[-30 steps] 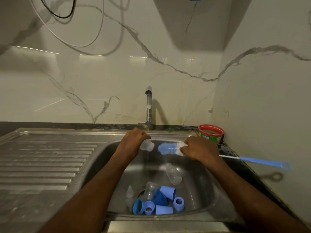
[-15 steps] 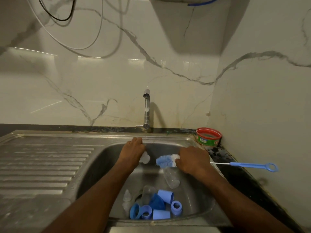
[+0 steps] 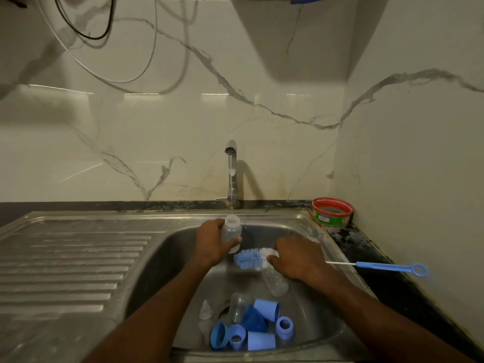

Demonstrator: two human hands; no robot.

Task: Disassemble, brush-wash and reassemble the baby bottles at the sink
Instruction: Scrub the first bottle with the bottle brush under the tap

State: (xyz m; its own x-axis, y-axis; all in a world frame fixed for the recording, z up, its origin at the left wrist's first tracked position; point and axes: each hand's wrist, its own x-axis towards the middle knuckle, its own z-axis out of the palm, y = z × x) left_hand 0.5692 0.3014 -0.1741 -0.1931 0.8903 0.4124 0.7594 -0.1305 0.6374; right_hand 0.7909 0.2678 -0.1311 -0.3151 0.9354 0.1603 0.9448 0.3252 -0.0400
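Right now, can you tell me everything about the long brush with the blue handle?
The long bottle brush with the blue handle lies almost level across the steel sink. Its fluffy head has blue bristles at the tip and white ones behind. A thin white wire stem joins a slim blue plastic handle ending in a ring, which sticks out over the dark counter. The right hand grips it just behind the bristles. The head sits just below the clear plastic bottle held upright by the left hand.
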